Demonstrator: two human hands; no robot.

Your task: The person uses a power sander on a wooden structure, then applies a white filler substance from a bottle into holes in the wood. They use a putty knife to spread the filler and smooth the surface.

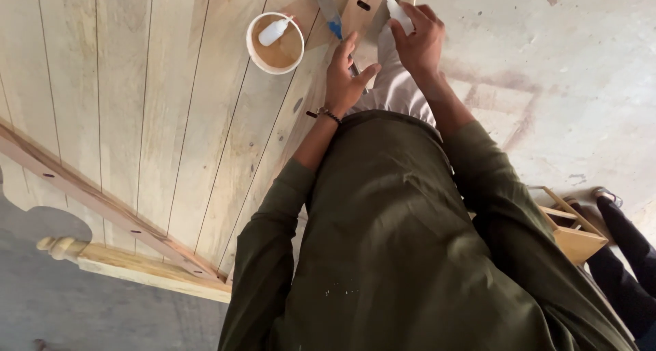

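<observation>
My green sleeve (pixel 273 207) leads to my left hand (pixel 345 77), pinching the stiff blue-handled tool (pixel 330 12); my right hand (pixel 418 40) wraps the light, squeezable white bottle (pixel 398 12) mid-body.

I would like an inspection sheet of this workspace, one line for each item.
Surface: pale wooden panel of grooved boards with a darker diagonal rail.
Job's things: small white squeeze bottle; blue-handled tool lying on the wood.
Clutter: round white container holding a second small white bottle.
Hands: left hand rests on the blue-handled tool; right hand grips the squeeze bottle, nozzle up.
Cables: nothing seen.
Surroundings: stained concrete floor; small wooden frame; another person's dark sleeve at the right edge.
</observation>
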